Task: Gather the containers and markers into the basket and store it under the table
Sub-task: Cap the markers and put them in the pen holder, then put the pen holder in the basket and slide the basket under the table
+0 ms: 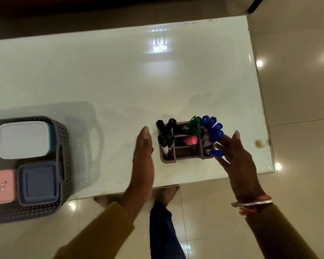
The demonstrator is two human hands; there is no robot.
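A grey woven basket stands at the table's front left. It holds a white-lidded container, a blue-lidded one and a pink one. Near the front right sits a brownish marker caddy with several black markers, green markers, blue markers and a pink eraser. My left hand is flat, fingers straight, just left of the caddy. My right hand is spread open at the caddy's right side, fingertips close to the blue caps.
The glossy white table ends at a front edge near my feet and a right edge by the tiled floor. A small tan scrap lies near the right edge. A dark table leg shows at top right.
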